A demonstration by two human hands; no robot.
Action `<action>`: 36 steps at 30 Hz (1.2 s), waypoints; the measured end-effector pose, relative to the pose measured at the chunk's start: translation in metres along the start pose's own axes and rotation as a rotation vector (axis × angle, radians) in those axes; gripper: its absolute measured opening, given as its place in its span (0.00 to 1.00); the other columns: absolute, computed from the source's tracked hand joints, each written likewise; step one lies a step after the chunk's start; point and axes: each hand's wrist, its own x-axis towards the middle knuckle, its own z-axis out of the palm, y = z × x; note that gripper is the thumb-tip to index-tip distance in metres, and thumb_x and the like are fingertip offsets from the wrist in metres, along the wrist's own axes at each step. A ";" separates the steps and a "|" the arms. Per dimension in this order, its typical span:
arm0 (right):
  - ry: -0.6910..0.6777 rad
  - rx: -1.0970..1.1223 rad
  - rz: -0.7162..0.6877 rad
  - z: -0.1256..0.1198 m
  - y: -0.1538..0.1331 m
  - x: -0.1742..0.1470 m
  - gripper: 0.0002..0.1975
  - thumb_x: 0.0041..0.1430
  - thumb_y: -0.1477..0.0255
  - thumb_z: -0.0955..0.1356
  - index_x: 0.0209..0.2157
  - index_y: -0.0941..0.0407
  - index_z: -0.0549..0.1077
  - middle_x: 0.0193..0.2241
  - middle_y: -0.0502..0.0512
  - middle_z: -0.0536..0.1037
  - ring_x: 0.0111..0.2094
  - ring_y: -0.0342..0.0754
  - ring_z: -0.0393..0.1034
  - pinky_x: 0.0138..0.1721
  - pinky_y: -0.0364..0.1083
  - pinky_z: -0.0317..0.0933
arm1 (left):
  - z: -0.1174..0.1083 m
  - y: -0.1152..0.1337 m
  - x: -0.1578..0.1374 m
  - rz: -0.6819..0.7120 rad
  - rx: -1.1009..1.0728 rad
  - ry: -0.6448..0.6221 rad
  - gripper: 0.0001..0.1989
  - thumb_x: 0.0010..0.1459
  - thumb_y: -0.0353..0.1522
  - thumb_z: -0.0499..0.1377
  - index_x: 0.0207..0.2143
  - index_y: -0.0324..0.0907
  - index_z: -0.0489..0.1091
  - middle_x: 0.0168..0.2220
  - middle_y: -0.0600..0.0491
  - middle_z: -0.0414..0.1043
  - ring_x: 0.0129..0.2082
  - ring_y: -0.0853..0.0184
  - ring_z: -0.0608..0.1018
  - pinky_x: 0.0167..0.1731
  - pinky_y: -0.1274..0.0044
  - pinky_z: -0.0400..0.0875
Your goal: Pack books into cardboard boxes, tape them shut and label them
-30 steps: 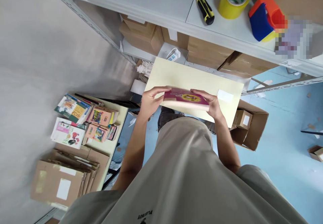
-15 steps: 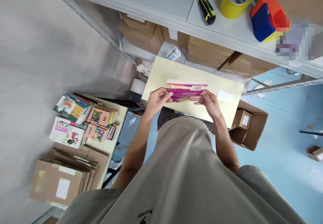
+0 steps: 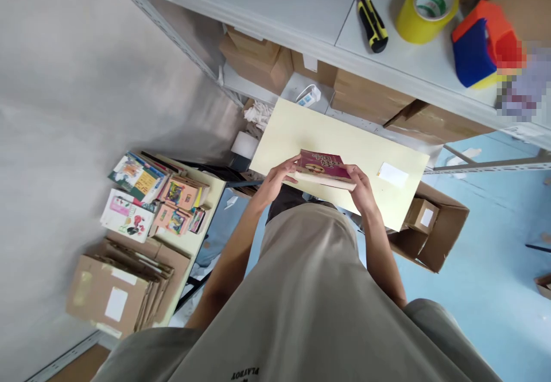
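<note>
A thick paperback book [image 3: 322, 167] with a purple-red cover is held between my two hands above the pale yellow table [image 3: 297, 118]. Its cover, with light lettering and a picture, faces up, and the white page edges point toward my body. My left hand [image 3: 275, 180] grips the book's left end, and my right hand [image 3: 360, 186] grips its right end. To the right of the book, a white paper slip [image 3: 393, 174] lies on the table.
Above the table, a grey shelf [image 3: 275, 3] carries a box cutter [image 3: 372, 23], yellow tape roll [image 3: 427, 10] and an orange-blue holder [image 3: 486, 43]. Book stacks [image 3: 135, 178] and flattened cartons [image 3: 112, 293] sit at left. An open cardboard box [image 3: 447, 233] stands right of the table.
The book has been tilted over in my hands: its barcode side showed before, and its pictured cover shows now. Both hands still hold its ends. The view has shifted slightly.
</note>
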 end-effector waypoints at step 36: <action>0.073 -1.192 -0.166 0.280 0.065 0.247 0.20 0.81 0.65 0.64 0.61 0.53 0.84 0.63 0.71 0.85 0.65 0.63 0.82 0.64 0.64 0.82 | -0.255 -0.213 0.180 -0.306 -0.022 0.137 0.16 0.77 0.34 0.60 0.60 0.41 0.81 0.53 0.41 0.91 0.52 0.55 0.92 0.59 0.64 0.85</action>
